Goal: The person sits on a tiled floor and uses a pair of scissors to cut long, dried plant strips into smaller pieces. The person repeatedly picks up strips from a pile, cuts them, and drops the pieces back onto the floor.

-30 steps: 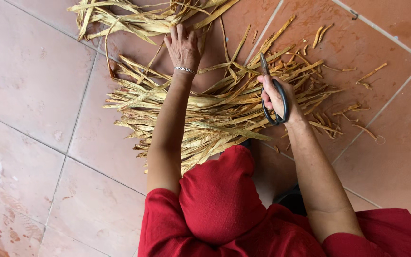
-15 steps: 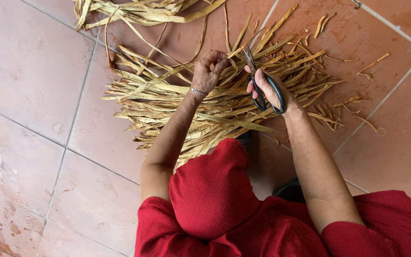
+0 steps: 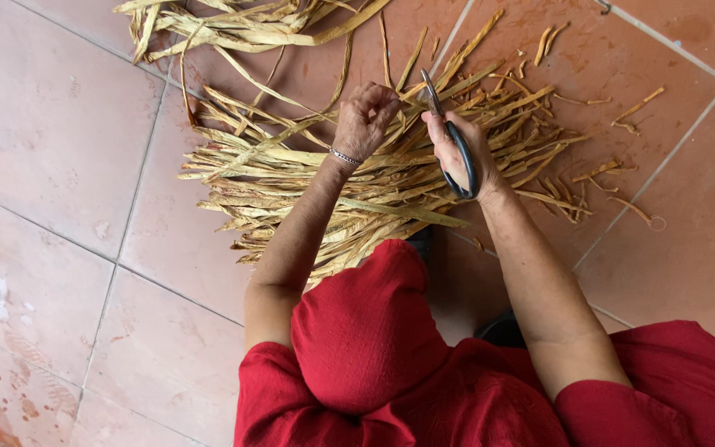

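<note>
I see pale straw-yellow dried strips [image 3: 291, 178], some tan and streaked with darker brown, spread over a floor [image 3: 59, 124] of terracotta-pink tiles with thin light grey grout lines. The tiles show white blotches and reddish-brown speckles at the lower left, and deeper orange-red mottling toward the upper right. The scissors [image 3: 453, 141] in my right hand [image 3: 457, 149] have black handles and dull grey blades. A silver bracelet [image 3: 345, 156] rings the wrist of my left hand [image 3: 364, 117]. My clothing [image 3: 391, 364] is solid bright red, unpatterned.
</note>
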